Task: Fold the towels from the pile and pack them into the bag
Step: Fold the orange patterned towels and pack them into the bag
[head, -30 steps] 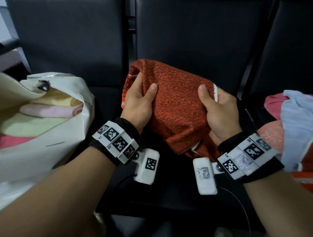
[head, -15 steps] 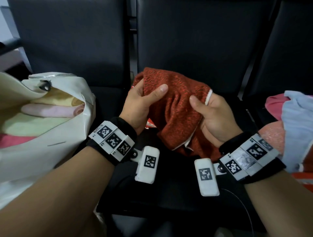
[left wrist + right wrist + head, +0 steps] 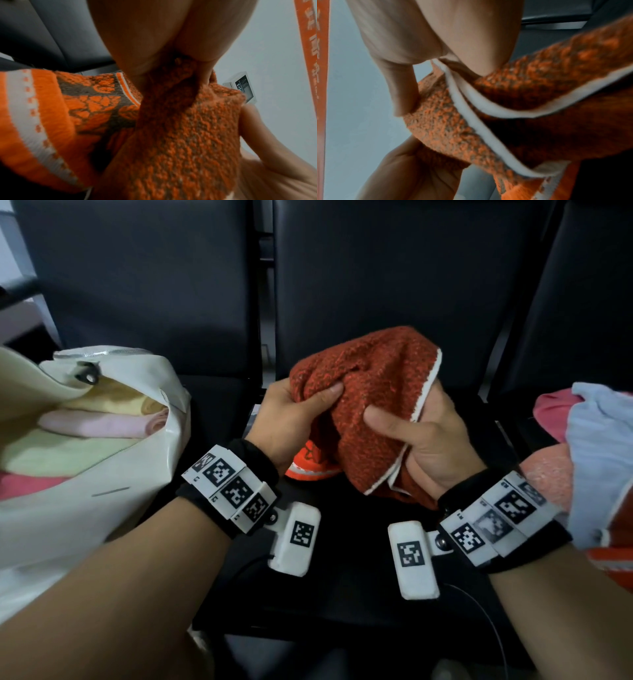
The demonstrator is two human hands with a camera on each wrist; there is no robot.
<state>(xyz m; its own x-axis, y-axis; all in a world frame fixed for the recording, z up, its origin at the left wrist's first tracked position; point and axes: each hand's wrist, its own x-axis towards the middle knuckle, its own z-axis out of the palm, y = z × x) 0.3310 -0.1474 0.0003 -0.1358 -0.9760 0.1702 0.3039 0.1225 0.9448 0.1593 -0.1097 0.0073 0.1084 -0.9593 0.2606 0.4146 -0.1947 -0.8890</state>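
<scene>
An orange-red towel (image 3: 376, 392) with a white hem is bunched between both hands above the middle black seat. My left hand (image 3: 298, 412) grips its left side, thumb pressed on top. My right hand (image 3: 414, 433) holds the right side, thumb across the cloth and the white edge running through the palm. In the left wrist view the towel (image 3: 180, 135) shows a patterned orange border. The right wrist view has the towel (image 3: 453, 128) pinched at its white hem. A white bag (image 3: 102, 474) stands open on the left with folded yellow, pink and green towels inside. The pile (image 3: 596, 446) lies at the right.
Three black seats with tall backs (image 3: 376, 268) fill the scene. The pile on the right seat has pink, light blue and orange cloths. A black cable (image 3: 486, 618) trails from the right wrist camera over the seat's front.
The hands have come closer together and the towel, spread wide a second ago, is now gathered into a narrower bundle. Its patterned border now hangs below the left hand.
</scene>
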